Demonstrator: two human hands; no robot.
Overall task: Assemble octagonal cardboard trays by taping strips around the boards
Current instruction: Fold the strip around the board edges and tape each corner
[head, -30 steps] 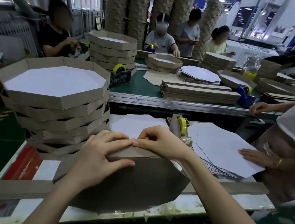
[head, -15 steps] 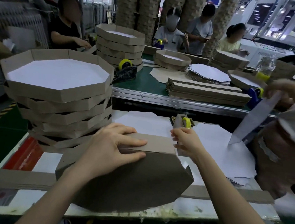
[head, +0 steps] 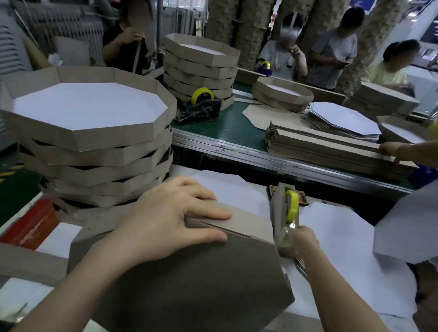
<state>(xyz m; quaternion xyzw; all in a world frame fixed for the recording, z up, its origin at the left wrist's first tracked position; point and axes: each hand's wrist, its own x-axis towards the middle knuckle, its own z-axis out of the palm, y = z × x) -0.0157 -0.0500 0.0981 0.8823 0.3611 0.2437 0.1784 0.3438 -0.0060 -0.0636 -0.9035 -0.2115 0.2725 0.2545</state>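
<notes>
Your left hand (head: 178, 223), grip flat, is pressing the light, bendy strip (head: 247, 222) at its seam; your right hand (head: 302, 239) is pinching tape (head: 284, 240).

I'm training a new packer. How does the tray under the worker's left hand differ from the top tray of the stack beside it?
The held tray lies brown underside up; the stack's top tray shows its white inside. The left hand presses the held tray's strip at a seam, while the top tray sits untouched, its rim standing all round. Both are octagonal brown cardboard.
</notes>
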